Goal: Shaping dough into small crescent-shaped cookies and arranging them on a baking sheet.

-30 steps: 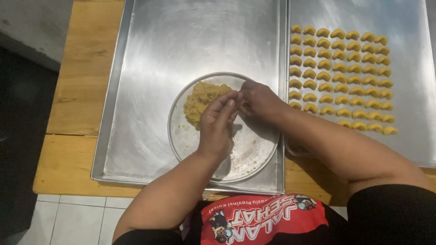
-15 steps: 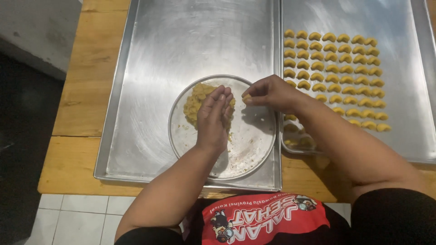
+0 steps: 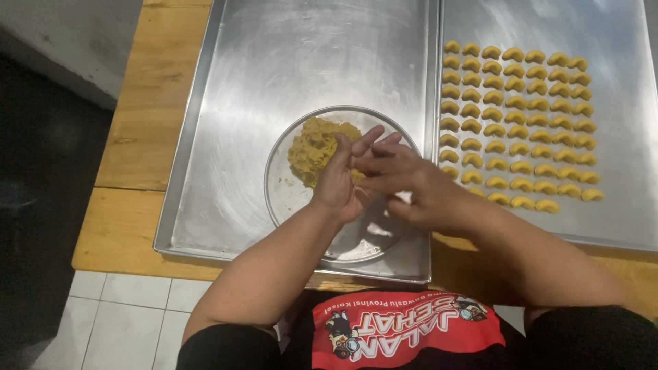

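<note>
**A:** Now, what are the hands doing at this moment?

**B:** They are coming together again over the round metal plate point(image 3: 310, 205). Half a second ago the right hand point(image 3: 418, 185) was lifted toward the right tray with a small yellow piece at its fingertips; now it is lying back against the left hand point(image 3: 339, 179), the fingers of both overlapping. The left hand is standing on its edge, palm turned to the right one. Between the palms I cannot tell for sure what is pressed (a bit of yellow seems to be showing at the left palm, but it is mostly hidden).

**A:** And the dough?

**B:** The lump of yellow dough point(image 3: 314, 147) is sitting on the upper left part of the plate, just beside the left hand's fingers, perhaps touching them. The plate itself is resting in the large empty baking tray point(image 3: 226, 137), near its front right corner.

**A:** What is lying further out?

**B:** To the right, a second tray point(image 3: 617, 219) is carrying rows of small curved dough pieces point(image 3: 514, 123), neatly lined up. Both trays are standing side by side on a wooden table point(image 3: 137, 137).

**A:** So what does the change mean?

**B:** I am judging that one piece is finished and the hands are beginning to shape another portion.
</note>
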